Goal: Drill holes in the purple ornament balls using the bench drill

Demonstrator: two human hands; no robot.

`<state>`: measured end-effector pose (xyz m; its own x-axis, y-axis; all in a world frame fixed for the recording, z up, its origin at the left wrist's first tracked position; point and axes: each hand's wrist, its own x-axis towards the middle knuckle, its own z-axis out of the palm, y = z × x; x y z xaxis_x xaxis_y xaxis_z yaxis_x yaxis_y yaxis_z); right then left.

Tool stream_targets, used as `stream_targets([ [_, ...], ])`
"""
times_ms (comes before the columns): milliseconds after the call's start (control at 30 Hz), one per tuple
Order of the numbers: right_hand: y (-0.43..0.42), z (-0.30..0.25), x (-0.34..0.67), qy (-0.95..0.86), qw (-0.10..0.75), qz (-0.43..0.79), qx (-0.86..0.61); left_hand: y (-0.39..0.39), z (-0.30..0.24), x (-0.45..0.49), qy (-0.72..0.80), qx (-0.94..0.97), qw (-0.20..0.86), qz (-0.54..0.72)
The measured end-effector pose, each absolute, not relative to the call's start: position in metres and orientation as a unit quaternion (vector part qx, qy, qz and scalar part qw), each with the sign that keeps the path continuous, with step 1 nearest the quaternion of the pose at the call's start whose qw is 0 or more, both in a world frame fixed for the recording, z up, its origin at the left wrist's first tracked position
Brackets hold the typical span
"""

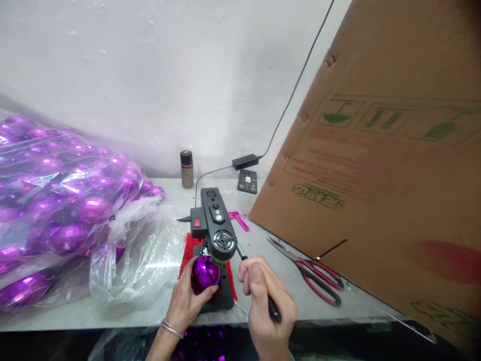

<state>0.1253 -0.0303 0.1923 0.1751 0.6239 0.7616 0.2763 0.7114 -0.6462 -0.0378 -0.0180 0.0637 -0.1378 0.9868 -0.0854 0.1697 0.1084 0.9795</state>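
Observation:
A small black bench drill press (214, 225) stands on a red mat (188, 250) at the table's front edge. My left hand (186, 301) holds a shiny purple faceted ball (205, 273) on the press base, right under the drill head. My right hand (265, 301) is closed around the press's black lever handle (272, 307), to the right of the ball. A bracelet sits on my left wrist.
A big clear plastic bag of purple balls (56, 210) fills the left side. A large cardboard box (376, 165) leans on the right, with red-handled scissors (315, 273) beside it. A small can (186, 169), a power adapter (246, 161) and a pink piece (240, 219) lie behind.

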Motion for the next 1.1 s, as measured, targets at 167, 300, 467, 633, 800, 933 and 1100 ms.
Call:
stream_targets([
  [167,-0.03,0.193,0.125,-0.63,0.674,0.129,-0.362,-0.018,0.064,-0.05,0.548,0.412,0.558,0.468],
  [300,-0.031,0.193,0.124,-0.635,0.672,0.125,-0.361,-0.019,0.059,-0.054,0.553,0.395,0.562,0.471],
  [467,-0.032,0.192,0.125,-0.638,0.669,0.117,-0.363,-0.016,0.059,-0.053,0.55,0.376,0.574,0.476],
  [633,-0.031,0.194,0.125,-0.637,0.672,0.119,-0.359,-0.016,0.067,-0.048,0.575,0.448,0.51,0.456],
  [800,-0.032,0.197,0.126,-0.644,0.663,0.12,-0.362,-0.024,0.069,-0.023,0.617,0.507,0.395,0.454],
  [933,-0.032,0.197,0.127,-0.646,0.659,0.12,-0.367,-0.021,0.063,-0.01,0.621,0.485,0.373,0.49],
  [1100,-0.033,0.194,0.128,-0.652,0.66,0.113,-0.356,-0.013,0.051,-0.014,0.595,0.465,0.426,0.498],
])
